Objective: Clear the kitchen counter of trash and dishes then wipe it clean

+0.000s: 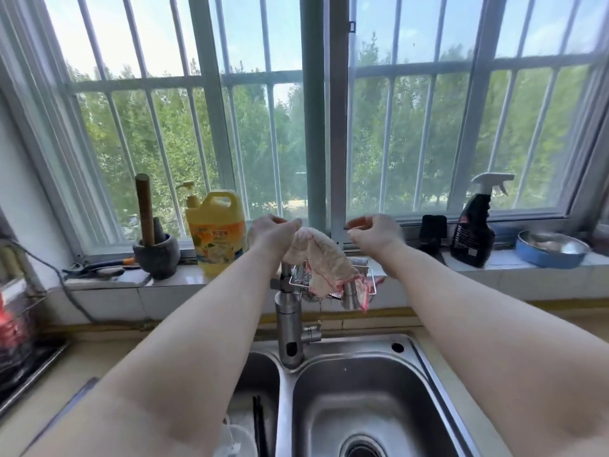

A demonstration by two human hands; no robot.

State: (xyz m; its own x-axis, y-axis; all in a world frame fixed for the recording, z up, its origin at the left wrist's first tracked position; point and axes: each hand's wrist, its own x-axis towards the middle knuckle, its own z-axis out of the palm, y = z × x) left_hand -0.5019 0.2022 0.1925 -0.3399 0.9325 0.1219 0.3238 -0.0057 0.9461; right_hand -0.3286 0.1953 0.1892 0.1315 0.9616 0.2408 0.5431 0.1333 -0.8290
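A pale cloth with a pink edge [324, 258] hangs over the steel faucet [290, 328] and the small wire rack behind it. My left hand [272, 229] grips the cloth's top left end, fingers curled round it. My right hand [374, 232] hovers just right of the cloth with curled fingers, apart from it and holding nothing. Below lies a double steel sink [372, 384]; its left basin holds a white dish [237, 437] and dark chopsticks [258, 423].
On the windowsill stand a stone mortar with pestle [156, 255], a yellow dish-soap jug [216, 230], a black spray bottle [474, 225], a black sponge [433, 230] and a blue-rimmed metal bowl [552, 249]. A stove with a red pot [16, 334] sits at left.
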